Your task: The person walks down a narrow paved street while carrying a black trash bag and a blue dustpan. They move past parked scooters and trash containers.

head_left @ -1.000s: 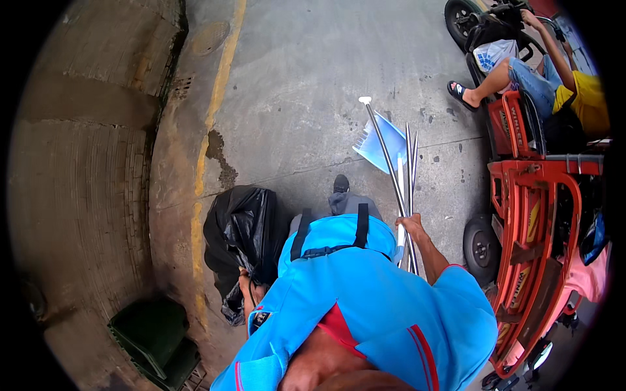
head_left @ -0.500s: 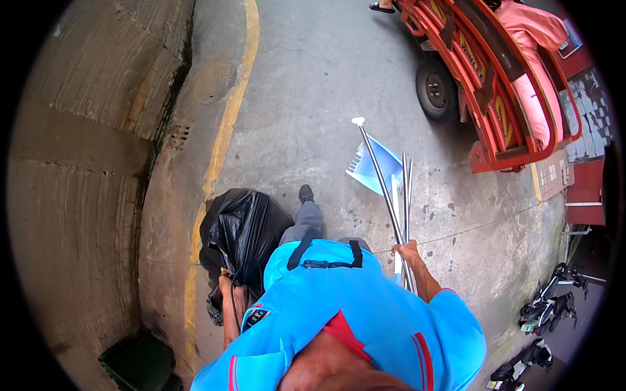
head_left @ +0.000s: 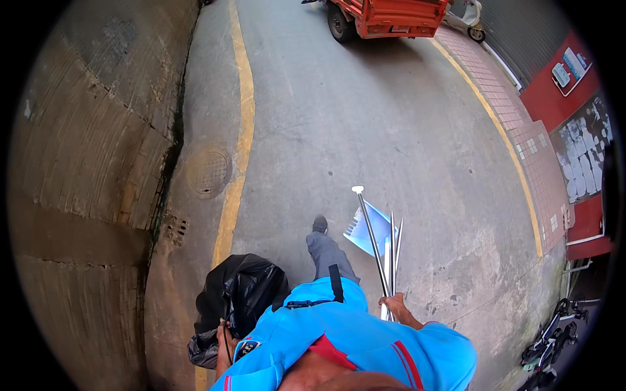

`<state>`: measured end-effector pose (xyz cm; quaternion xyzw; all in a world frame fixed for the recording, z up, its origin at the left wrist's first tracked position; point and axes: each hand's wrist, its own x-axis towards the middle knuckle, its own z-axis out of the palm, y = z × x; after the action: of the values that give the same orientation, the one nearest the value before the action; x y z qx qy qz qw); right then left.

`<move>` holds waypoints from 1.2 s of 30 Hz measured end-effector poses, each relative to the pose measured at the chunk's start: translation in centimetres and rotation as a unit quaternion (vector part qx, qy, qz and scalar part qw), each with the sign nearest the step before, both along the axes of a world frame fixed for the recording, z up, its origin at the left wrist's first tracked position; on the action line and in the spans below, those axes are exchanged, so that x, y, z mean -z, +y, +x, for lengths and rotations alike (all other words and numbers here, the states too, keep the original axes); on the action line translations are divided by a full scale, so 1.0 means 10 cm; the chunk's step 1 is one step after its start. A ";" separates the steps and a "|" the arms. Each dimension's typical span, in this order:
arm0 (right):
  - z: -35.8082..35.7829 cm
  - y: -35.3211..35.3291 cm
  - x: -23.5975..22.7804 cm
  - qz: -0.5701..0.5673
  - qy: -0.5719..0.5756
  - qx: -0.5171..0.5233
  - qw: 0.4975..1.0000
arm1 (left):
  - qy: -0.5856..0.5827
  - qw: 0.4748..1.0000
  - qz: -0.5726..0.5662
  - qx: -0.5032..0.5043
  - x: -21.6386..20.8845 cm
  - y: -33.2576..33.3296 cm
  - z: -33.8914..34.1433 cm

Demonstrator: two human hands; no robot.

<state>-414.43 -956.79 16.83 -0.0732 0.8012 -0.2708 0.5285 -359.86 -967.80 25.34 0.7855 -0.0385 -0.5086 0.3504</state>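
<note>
A large, bulging black garbage bag [head_left: 244, 293] hangs beside my left leg. My left hand [head_left: 225, 336] is closed on its gathered top, and a dark cord-like strip runs by the fingers. On the other side, my right hand [head_left: 393, 305] is wrapped around a bundle of long poles. Among them is the white handle of a light blue dustpan [head_left: 372, 228] with a toothed edge, which points forward. A slim metal pole [head_left: 372, 240] with a white end cap crosses in front of the dustpan. The far ends of the poles behind my grip are hidden by my arm and body.
A red three-wheeled cargo vehicle [head_left: 399, 19] is ahead on the concrete lane. A tall wall [head_left: 78, 195] borders the left, with a manhole cover [head_left: 208, 171] near it. On the right are a tiled walkway [head_left: 499, 98], a pale scooter [head_left: 468, 18] and parked two-wheelers [head_left: 551, 335].
I have stepped forward along the lane. The red vehicle is now farther ahead, and the pink-clad person is out of view. Both hands keep their holds, the bag and bundle appearing lower.
</note>
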 end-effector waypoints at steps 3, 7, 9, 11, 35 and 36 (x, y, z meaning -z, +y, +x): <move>-0.40 -1.12 -0.11 -0.024 -0.036 0.025 0.999 | -0.049 0.999 0.010 0.015 -0.12 -0.82 -0.28; -1.06 -2.45 -0.18 -0.015 0.038 -0.052 0.998 | -0.089 0.994 0.012 0.057 -0.30 -2.05 -0.71; -1.26 -3.32 -0.61 -0.006 0.049 -0.087 0.995 | -0.123 0.990 0.014 0.070 -0.44 -2.48 -0.85; -1.50 -4.01 -0.66 -0.014 0.055 -0.099 0.994 | -0.169 0.979 0.019 0.116 -0.56 -2.94 -1.03; -2.30 -9.81 -0.66 -0.026 0.005 -0.032 0.999 | -0.112 0.993 0.039 0.017 -0.55 -9.40 -2.17; -2.47 -10.01 -0.46 -0.036 0.015 -0.015 0.999 | -0.123 0.991 0.041 0.027 -0.54 -9.75 -2.23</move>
<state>-439.10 -1056.92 21.48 -0.1077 0.7978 -0.2902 0.5174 -382.18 -1065.26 30.77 0.8547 -0.0815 -0.4183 0.2964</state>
